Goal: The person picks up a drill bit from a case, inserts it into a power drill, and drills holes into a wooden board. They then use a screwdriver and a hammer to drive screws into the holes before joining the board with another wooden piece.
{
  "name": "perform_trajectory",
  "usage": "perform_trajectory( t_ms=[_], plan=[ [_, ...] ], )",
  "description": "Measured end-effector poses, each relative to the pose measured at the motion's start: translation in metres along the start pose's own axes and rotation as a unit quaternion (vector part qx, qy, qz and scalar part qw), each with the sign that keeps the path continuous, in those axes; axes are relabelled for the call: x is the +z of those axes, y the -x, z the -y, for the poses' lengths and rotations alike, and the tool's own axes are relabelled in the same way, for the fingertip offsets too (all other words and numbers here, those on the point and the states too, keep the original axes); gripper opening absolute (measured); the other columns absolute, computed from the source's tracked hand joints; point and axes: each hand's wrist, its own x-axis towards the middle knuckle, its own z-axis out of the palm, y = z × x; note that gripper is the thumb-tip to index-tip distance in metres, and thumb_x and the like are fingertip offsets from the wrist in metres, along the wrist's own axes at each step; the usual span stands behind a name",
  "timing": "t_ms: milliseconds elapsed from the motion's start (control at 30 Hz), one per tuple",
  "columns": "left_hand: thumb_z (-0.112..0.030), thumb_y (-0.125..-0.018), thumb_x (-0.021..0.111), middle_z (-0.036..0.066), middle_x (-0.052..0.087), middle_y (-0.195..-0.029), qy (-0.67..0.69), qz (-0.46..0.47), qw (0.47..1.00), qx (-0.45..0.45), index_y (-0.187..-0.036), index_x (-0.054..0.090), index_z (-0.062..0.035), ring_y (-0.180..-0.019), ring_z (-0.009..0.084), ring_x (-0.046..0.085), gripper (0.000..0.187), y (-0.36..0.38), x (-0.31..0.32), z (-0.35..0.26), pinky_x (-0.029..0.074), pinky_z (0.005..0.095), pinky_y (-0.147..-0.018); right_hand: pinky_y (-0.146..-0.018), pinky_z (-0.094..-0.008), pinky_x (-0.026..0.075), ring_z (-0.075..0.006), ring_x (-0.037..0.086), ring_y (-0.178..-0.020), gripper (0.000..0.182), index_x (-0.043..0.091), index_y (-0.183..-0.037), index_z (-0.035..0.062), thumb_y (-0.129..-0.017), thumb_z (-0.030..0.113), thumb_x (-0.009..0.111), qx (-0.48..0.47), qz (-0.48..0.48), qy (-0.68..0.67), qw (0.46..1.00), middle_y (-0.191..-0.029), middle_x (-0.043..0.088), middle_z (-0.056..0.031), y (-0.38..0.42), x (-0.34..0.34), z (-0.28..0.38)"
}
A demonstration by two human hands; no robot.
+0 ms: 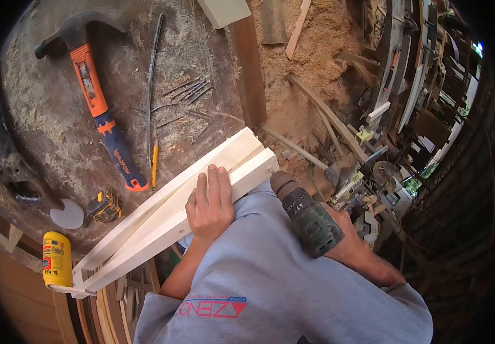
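Observation:
A pale wooden frame of long bars [170,228] slants across my lap and the workbench edge. My left hand [212,206] holds it down near its upper end, fingers laid over the top and thumb hidden. In my right hand [344,232] is a dark green power drill [310,222], gripped from behind with the fingers mostly hidden. Its chuck points at the near bar's end, and the bit's tip meets the end grain there.
On the dusty workbench [41,120] lie a claw hammer [112,129], a pencil [155,163], a dark rod [152,86], several nails [193,89] and a yellow-black tool [104,206]. A yellow bottle [57,258] stands by the frame's lower end. Sawdust [322,34] and scrap wood cover the floor.

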Motion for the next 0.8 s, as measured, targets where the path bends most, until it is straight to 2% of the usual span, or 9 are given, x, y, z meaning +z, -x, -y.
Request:
perform_trajectory(
  t_ms=[33, 100, 133, 200, 400, 500, 700, 800],
  plan=[
    [-0.002, -0.078, 0.054, 0.008, 0.072, -0.119, -0.001, 0.002, 1.000, -0.001, -0.125, 0.066, -0.0067, -0.099, 0.0223, 0.071, 0.049, 0.000, 0.000, 0.000, 0.046, 0.0306, -0.075, -0.070, -0.0416, 0.058, -0.0376, 0.071, -0.081, 0.052, 0.063, -0.116, 0.0028, -0.070, 0.017, 0.083, 0.000, 0.003, -0.001, 1.000, -0.094, 0.070, -0.0193, -0.002, 0.000, 0.001],
    [-0.014, -0.094, 0.056, 0.006, 0.071, -0.119, -0.021, 0.012, 1.000, 0.010, -0.122, 0.066, -0.0086, -0.099, 0.0213, 0.070, 0.030, 0.000, 0.000, 0.002, 0.048, 0.0298, -0.075, -0.071, -0.0415, 0.058, -0.0376, 0.071, -0.082, 0.052, 0.064, -0.117, 0.0030, -0.070, 0.018, 0.083, -0.038, -0.019, 0.000, 0.999, -0.096, 0.069, -0.0192, -0.007, 0.000, 0.006],
    [-0.014, -0.094, 0.056, 0.006, 0.071, -0.119, -0.022, 0.010, 1.000, 0.012, -0.122, 0.066, -0.0086, -0.099, 0.0213, 0.070, 0.030, 0.001, 0.000, 0.001, 0.048, 0.0298, -0.075, -0.071, -0.0415, 0.058, -0.0376, 0.071, -0.082, 0.052, 0.064, -0.117, 0.0030, -0.070, 0.018, 0.083, -0.039, -0.021, -0.001, 0.999, -0.096, 0.069, -0.0192, -0.006, 0.000, 0.006],
    [-0.004, -0.077, 0.055, 0.007, 0.071, -0.118, -0.008, -0.007, 1.000, 0.002, -0.124, 0.066, -0.0073, -0.099, 0.0218, 0.070, 0.048, 0.000, 0.003, 0.000, 0.046, 0.0311, -0.076, -0.072, -0.0415, 0.058, -0.0372, 0.071, -0.082, 0.050, 0.064, -0.116, 0.0025, -0.071, 0.017, 0.083, -0.051, -0.015, 0.042, 0.998, -0.099, 0.069, -0.0190, -0.007, 0.001, 0.003],
    [-0.005, -0.075, 0.057, 0.007, 0.069, -0.120, 0.004, -0.008, 1.000, -0.006, -0.123, 0.066, -0.0077, -0.101, 0.0217, 0.068, 0.049, 0.000, 0.001, 0.001, 0.045, 0.0335, -0.080, -0.072, -0.0407, 0.058, -0.0388, 0.071, -0.083, 0.040, 0.064, -0.114, 0.0019, -0.076, 0.010, 0.076, -0.018, -0.048, -0.021, 0.998, -0.093, 0.070, -0.0203, 0.001, 0.002, 0.003],
    [-0.007, -0.073, 0.058, 0.007, 0.068, -0.121, 0.002, -0.004, 1.000, -0.011, -0.124, 0.065, -0.0081, -0.101, 0.0216, 0.067, 0.052, 0.001, 0.001, 0.000, 0.045, 0.0347, -0.081, -0.073, -0.0403, 0.057, -0.0395, 0.070, -0.083, 0.036, 0.063, -0.113, 0.0014, -0.079, 0.008, 0.072, -0.039, -0.045, -0.045, 0.997, -0.090, 0.070, -0.0210, 0.007, 0.005, 0.003],
    [-0.011, -0.067, 0.062, 0.006, 0.066, -0.125, -0.003, 0.001, 1.000, -0.016, -0.126, 0.063, -0.0088, -0.104, 0.0221, 0.065, 0.059, 0.004, 0.003, -0.001, 0.045, 0.0378, -0.083, -0.077, -0.0393, 0.056, -0.0376, 0.071, -0.086, 0.036, 0.064, -0.113, -0.0002, -0.079, 0.007, 0.073, 0.006, -0.029, -0.086, 0.996, -0.093, 0.071, -0.0212, 0.018, 0.001, 0.010],
    [-0.011, -0.066, 0.062, 0.005, 0.065, -0.125, 0.000, 0.005, 1.000, -0.022, -0.127, 0.062, -0.0090, -0.104, 0.0220, 0.064, 0.061, 0.004, 0.002, -0.002, 0.045, 0.0384, -0.084, -0.077, -0.0392, 0.056, -0.0364, 0.072, -0.087, 0.039, 0.065, -0.116, -0.0009, -0.079, 0.007, 0.074, -0.023, -0.055, -0.042, 0.997, -0.095, 0.072, -0.0218, 0.021, 0.000, 0.012]
  ],
)
